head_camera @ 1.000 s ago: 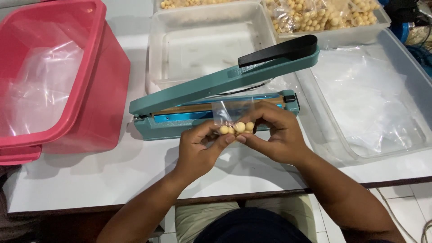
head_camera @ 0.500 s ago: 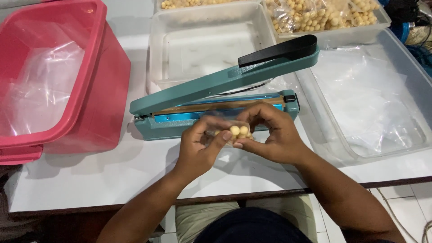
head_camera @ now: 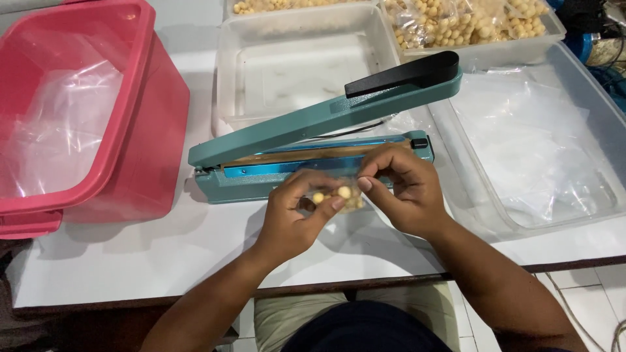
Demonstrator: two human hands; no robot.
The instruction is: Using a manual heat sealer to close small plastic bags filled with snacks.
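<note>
Both hands, left hand (head_camera: 293, 212) and right hand (head_camera: 404, 192), pinch a small clear bag of pale round snacks (head_camera: 336, 193) just before the open teal heat sealer (head_camera: 313, 150) on the white surface (head_camera: 130, 254); bag-mouth alignment seems underway, its open edge probably wanting flattening.

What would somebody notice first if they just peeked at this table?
Probably the teal heat sealer in the middle of the white table, its arm lifted open. Right in front of it, the left hand and right hand hold a small clear bag of round yellow snacks. A big pink tub sits at the left.
</note>
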